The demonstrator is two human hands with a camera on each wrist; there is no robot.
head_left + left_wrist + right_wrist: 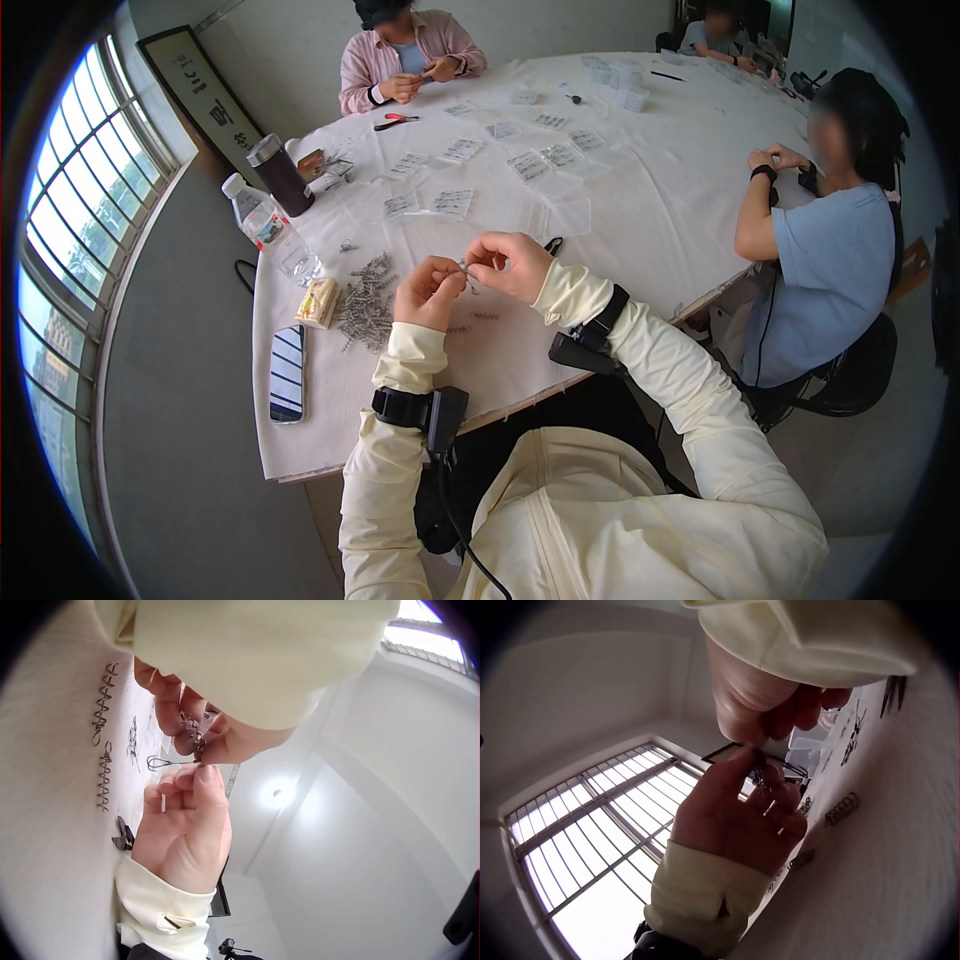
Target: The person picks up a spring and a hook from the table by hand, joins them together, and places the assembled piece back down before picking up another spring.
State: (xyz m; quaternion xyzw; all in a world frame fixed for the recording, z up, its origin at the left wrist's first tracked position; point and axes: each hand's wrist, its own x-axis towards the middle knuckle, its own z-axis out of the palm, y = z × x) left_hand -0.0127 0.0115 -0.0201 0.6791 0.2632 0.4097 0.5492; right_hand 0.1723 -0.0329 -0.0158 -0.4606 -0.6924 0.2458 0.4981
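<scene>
In the head view my left hand [428, 292] and right hand [512, 266] meet fingertip to fingertip above the near part of the table. A small metal coil spring [193, 733] is held in the left hand's curled fingers. From between the meeting fingertips sticks out a thin wire hook [159, 762] with bent prongs. The right thumb and forefinger pinch at the hook's shank, beside the spring's end; fingertips hide the joint. Two loose springs [484, 316] lie on the cloth just under the hands.
Left of the hands stands a heap of springs [368, 305], with a small soft pack [318, 303], a phone [287, 374], a water bottle [270, 232] and a dark flask [282, 178]. Clear bags [453, 203] of parts lie beyond. Other people sit around the table [690, 210].
</scene>
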